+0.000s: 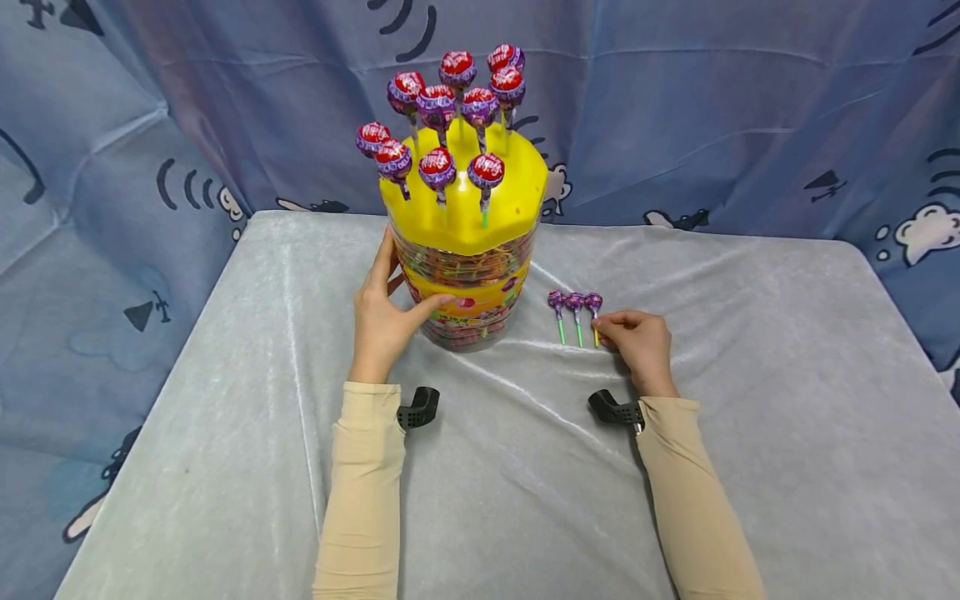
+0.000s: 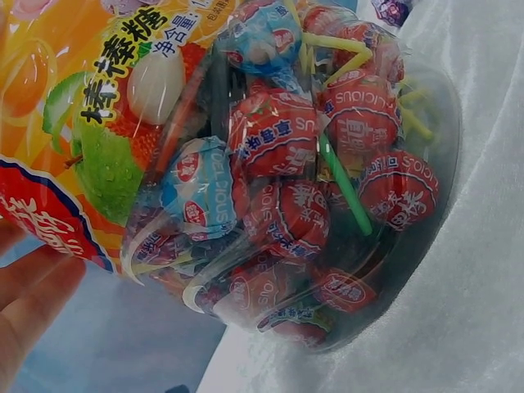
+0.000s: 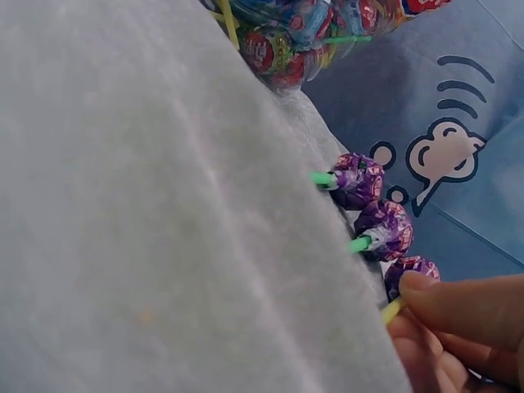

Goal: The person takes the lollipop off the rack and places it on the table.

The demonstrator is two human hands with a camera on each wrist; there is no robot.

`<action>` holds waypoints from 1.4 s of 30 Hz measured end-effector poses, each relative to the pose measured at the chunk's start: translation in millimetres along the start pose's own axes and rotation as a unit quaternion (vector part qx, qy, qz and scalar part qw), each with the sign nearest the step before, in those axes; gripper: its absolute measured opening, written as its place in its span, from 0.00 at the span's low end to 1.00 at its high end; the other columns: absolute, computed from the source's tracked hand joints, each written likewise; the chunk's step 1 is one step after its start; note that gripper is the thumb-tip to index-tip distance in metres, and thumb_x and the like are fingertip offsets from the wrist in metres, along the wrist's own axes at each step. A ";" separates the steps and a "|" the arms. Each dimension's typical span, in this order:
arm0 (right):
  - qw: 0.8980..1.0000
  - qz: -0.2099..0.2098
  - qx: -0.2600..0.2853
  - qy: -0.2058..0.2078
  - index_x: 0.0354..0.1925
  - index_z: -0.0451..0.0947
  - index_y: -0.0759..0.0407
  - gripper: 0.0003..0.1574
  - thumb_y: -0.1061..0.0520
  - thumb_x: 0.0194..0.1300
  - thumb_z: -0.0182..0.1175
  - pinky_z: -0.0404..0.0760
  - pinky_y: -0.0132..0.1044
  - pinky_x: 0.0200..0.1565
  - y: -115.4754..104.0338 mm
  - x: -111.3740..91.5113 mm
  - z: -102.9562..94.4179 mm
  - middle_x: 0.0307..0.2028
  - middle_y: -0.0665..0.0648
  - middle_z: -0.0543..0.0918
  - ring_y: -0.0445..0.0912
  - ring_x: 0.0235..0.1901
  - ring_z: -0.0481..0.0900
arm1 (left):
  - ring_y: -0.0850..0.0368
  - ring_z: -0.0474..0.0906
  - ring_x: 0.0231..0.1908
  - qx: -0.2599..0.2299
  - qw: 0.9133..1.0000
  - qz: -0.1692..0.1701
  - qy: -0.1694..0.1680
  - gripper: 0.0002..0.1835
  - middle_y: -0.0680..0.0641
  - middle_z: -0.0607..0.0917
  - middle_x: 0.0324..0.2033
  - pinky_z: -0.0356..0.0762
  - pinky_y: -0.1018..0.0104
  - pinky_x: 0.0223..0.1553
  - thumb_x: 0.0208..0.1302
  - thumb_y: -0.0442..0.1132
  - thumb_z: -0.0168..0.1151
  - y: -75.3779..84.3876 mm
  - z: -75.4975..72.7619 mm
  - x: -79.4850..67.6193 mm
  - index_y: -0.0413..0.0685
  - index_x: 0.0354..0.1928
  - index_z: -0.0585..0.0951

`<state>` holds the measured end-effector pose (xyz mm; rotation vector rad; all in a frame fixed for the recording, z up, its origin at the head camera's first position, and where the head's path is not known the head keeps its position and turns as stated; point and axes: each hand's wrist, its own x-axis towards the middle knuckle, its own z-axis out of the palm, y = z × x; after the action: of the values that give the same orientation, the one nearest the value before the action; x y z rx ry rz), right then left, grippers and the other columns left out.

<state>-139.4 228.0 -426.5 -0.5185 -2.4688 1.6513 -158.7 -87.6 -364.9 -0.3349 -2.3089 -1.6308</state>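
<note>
Right of the yellow-topped plastic jar (image 1: 476, 267) your left hand (image 1: 384, 315) grips, your right hand (image 1: 641, 337) pinches a purple-wrapped lollipop (image 1: 594, 302), yellow stick (image 1: 596, 340) toward you.

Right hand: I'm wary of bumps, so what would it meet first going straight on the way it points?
Probably the middle lollipop, just beyond the yellow-stick lollipop that the right hand pinches, though relative heights are hard to judge.
</note>
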 end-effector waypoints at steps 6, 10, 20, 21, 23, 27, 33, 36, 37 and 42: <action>1.000 0.009 0.025 0.014 0.40 0.80 0.78 0.16 0.64 0.58 0.65 0.81 0.23 0.26 -1.3 -0.7 0.5 0.17 0.39 0.79 0.32 0.19 0.78 | 0.54 0.64 0.64 -0.001 1.000 -0.002 0.000 0.53 0.47 0.63 0.68 0.70 0.64 0.60 0.49 0.42 0.75 -0.9 -0.4 0.1 0.48 0.74 0.52; 0.998 0.007 0.053 0.037 0.40 0.79 0.79 0.16 0.65 0.58 0.65 0.81 0.24 0.26 0.2 -0.3 1.3 0.17 0.39 0.79 0.34 0.19 0.79 | 0.54 0.64 0.64 0.000 1.000 -0.002 0.000 0.53 0.47 0.63 0.68 0.70 0.64 0.60 0.49 0.41 0.75 -1.5 -0.4 0.1 0.49 0.74 0.52; 0.994 -0.024 0.098 0.051 0.42 0.79 0.78 0.15 0.69 0.56 0.65 0.79 0.22 0.27 -7.3 -2.7 3.4 0.22 0.43 0.82 0.34 0.22 0.78 | 0.53 0.65 0.63 0.006 1.000 -0.005 -0.005 0.53 0.46 0.63 0.68 0.70 0.62 0.60 0.50 0.42 0.74 -1.2 -1.6 0.9 0.49 0.74 0.51; 0.993 -0.028 0.108 0.050 0.42 0.78 0.78 0.15 0.69 0.55 0.65 0.79 0.22 0.28 -10.3 -3.5 3.3 0.22 0.43 0.82 0.34 0.23 0.79 | 0.53 0.65 0.63 0.007 1.000 -0.004 -0.005 0.53 0.46 0.63 0.68 0.70 0.63 0.60 0.50 0.42 0.74 -1.3 -1.5 1.1 0.50 0.74 0.51; 0.990 -0.035 0.132 0.043 0.42 0.78 0.79 0.16 0.70 0.55 0.65 0.80 0.23 0.29 -16.4 -5.0 2.9 0.23 0.45 0.82 0.36 0.24 0.79 | 0.54 0.65 0.63 0.009 1.000 -0.003 -0.005 0.54 0.46 0.64 0.68 0.70 0.63 0.60 0.50 0.43 0.74 -1.6 -1.1 1.4 0.50 0.74 0.51; 0.980 -0.046 0.192 0.026 0.41 0.79 0.78 0.13 0.71 0.55 0.65 0.82 0.25 0.32 -30.6 -10.1 1.6 0.25 0.48 0.84 0.40 0.26 0.81 | 0.53 0.65 0.63 0.011 1.000 -0.006 -0.005 0.54 0.45 0.64 0.68 0.70 0.65 0.60 0.50 0.43 0.74 -2.3 0.1 1.0 0.50 0.74 0.51; 0.965 -0.085 0.247 0.013 0.36 0.84 0.67 0.07 0.69 0.55 0.66 0.82 0.28 0.36 -60.0 -18.1 -0.6 0.29 0.53 0.85 0.42 0.29 0.82 | 0.53 0.64 0.64 0.008 1.000 -0.018 -0.010 0.54 0.44 0.64 0.68 0.69 0.64 0.60 0.49 0.44 0.74 -1.1 1.7 0.0 0.51 0.74 0.51; 0.957 -0.119 0.265 0.008 0.37 0.83 0.69 0.09 0.68 0.55 0.67 0.82 0.30 0.36 -78.2 -20.3 0.5 0.29 0.55 0.85 0.45 0.28 0.82 | 0.52 0.64 0.64 0.007 1.000 -0.021 -0.008 0.54 0.44 0.64 0.68 0.70 0.63 0.60 0.50 0.43 0.74 -0.3 1.5 -0.4 0.51 0.74 0.51; 0.954 -0.129 0.271 0.004 0.37 0.83 0.70 0.09 0.68 0.55 0.67 0.83 0.30 0.36 -84.7 -21.1 1.0 0.29 0.56 0.85 0.46 0.28 0.83 | 0.52 0.64 0.64 0.006 1.000 -0.021 -0.007 0.54 0.44 0.64 0.67 0.70 0.63 0.60 0.49 0.43 0.74 -0.1 1.3 -0.4 0.51 0.74 0.51; 0.940 -0.173 0.293 -0.010 0.37 0.83 0.71 0.09 0.69 0.54 0.67 0.83 0.32 0.37 -116.5 -25.9 5.0 0.30 0.58 0.84 0.48 0.28 0.82 | 0.51 0.64 0.64 0.007 1.000 -0.021 -0.007 0.54 0.44 0.64 0.67 0.69 0.63 0.60 0.50 0.43 0.74 0.1 0.2 -0.3 0.50 0.74 0.51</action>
<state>-141.4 174.6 -319.8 0.0124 -1.7890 2.0840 -158.4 -87.4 -365.0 -0.2992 -2.3520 -1.6363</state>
